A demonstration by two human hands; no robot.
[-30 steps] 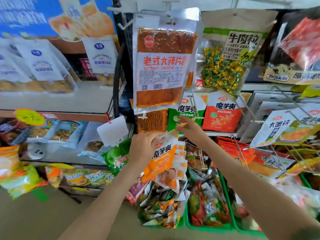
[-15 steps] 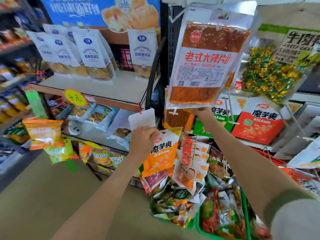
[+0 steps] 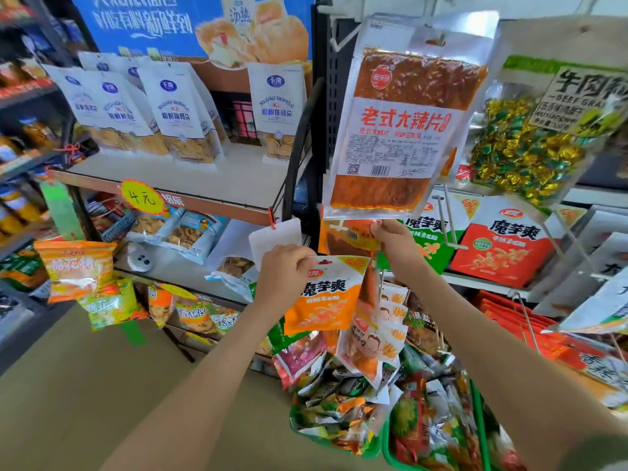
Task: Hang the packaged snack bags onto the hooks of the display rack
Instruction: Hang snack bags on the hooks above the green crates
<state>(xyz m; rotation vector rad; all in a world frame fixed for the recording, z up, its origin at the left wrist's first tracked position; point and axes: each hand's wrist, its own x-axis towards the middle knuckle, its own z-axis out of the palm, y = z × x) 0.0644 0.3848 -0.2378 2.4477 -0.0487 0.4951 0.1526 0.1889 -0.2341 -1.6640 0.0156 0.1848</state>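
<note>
My left hand (image 3: 283, 271) grips the top left corner of an orange snack bag (image 3: 324, 295) held upright in front of the rack. My right hand (image 3: 396, 243) is raised just right of it, fingers pinched on the upper edge of an orange-brown spicy strip bag (image 3: 346, 237) that hangs behind. Directly above hangs a large clear spicy strip bag (image 3: 404, 130) on a white hook. Green (image 3: 426, 237) and red (image 3: 503, 248) snack bags hang on rack hooks (image 3: 448, 215) to the right.
A bag of gold and green candies (image 3: 520, 147) hangs at upper right. Green baskets (image 3: 479, 423) of mixed snack packets sit below my arms. A shelf (image 3: 190, 185) with white pouches stands at left, with a yellow price tag (image 3: 142, 198) and a white tag (image 3: 277, 234).
The view shifted slightly left and closer. My right hand rose a little to the brown bag under the large clear bag. My left hand keeps holding the orange bag in place.
</note>
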